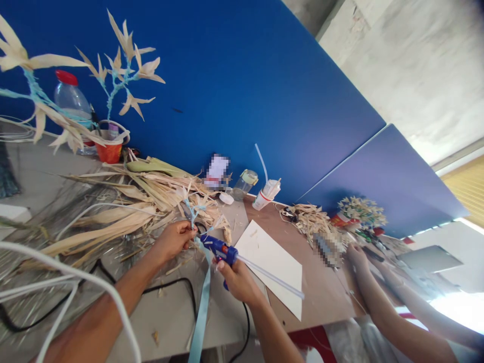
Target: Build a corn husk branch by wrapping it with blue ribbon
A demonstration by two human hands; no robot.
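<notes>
Left hand [174, 240]: fingers [187, 233] pinched the blue-wrapped stem of a small husk-flower branch [192, 216], blooms just above the fingers. Right hand [239, 283]: fingers grasped a blue glue gun [221, 249] around its handle, nozzle just beside the left fingertips; contact with the stem and trigger squeeze, cannot tell. Branch looked light; petals likely dry, brittle, easy to crush, so the wrapped stem was the better hold, low down, clear of the nozzle, which could have been hot. Light-blue ribbon [202, 307] hung below the left fingers, probably soft, limp, a bit slippery; best taken flat near the stem. Gun seemed rigid and the heavier item, handle the sound grip; clear glue stick [270, 278] poked out its back, awkward to swing. Dry corn husks [94, 237] lay beyond and left of the left fingers on the tabletop [162, 322], likely papery, prone to splitting.
</notes>
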